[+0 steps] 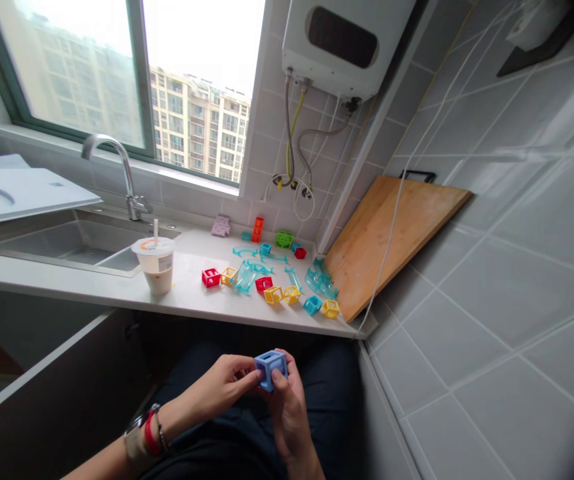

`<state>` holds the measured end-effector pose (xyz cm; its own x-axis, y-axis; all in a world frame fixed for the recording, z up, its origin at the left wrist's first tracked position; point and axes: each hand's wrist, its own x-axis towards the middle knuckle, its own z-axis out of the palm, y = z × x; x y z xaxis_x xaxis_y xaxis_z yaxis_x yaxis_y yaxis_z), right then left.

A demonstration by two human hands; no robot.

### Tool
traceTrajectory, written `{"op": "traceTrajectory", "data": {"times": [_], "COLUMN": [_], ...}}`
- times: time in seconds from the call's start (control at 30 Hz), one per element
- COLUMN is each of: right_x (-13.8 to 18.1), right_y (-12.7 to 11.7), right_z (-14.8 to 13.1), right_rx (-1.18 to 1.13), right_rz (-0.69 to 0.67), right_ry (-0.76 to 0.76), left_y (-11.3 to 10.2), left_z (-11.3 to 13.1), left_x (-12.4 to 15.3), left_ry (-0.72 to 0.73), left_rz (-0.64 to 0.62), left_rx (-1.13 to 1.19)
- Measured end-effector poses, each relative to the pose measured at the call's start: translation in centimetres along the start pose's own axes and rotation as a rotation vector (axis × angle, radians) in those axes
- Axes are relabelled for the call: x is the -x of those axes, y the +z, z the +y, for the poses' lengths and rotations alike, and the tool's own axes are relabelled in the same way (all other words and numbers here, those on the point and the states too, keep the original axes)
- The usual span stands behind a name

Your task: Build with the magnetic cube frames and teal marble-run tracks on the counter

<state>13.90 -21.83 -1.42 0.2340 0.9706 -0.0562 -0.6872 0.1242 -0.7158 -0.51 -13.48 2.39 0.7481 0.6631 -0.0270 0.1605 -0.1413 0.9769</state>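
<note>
A blue toy block (269, 364), cube-shaped with openings in its faces, is held over my lap. My left hand (234, 381) pinches its left side between thumb and fingers. Round the right side curl the fingers of my right hand (289, 403), its thumb on the near face. On the white counter (191, 303) beyond lie similar hollow cubes: a red cube (211, 278), several yellow cubes, one being a yellow cube (331, 309), and a teal cube (312, 305). Among them are clear teal track pieces (247, 277).
A lidded drink cup (159, 270) with a straw stands beside the sink (91, 240) and faucet (127, 177). At right a wooden board (397, 233) leans on the tiled wall, a white cable (391, 230) hanging across it. Red and green blocks (284, 239) sit farther back.
</note>
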Motion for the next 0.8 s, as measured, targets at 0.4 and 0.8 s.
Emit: {"op": "traceTrajectory", "data": {"times": [0.4, 0.8], "right_x": [0.5, 0.7], "right_y": [-0.6, -0.6], "right_z": [-0.9, -0.3], "right_rx": [0.001, 0.021], "right_rz": [0.118, 0.073], "right_ry": [-0.034, -0.059], "left_y": [-4.6, -19.1], "left_z": [1.3, -5.4], "left_x": [-2.3, -12.0], "left_ry": [0.074, 0.123], "left_rz": [-0.062, 0.723], "left_rx": [-0.412, -0.785]}}
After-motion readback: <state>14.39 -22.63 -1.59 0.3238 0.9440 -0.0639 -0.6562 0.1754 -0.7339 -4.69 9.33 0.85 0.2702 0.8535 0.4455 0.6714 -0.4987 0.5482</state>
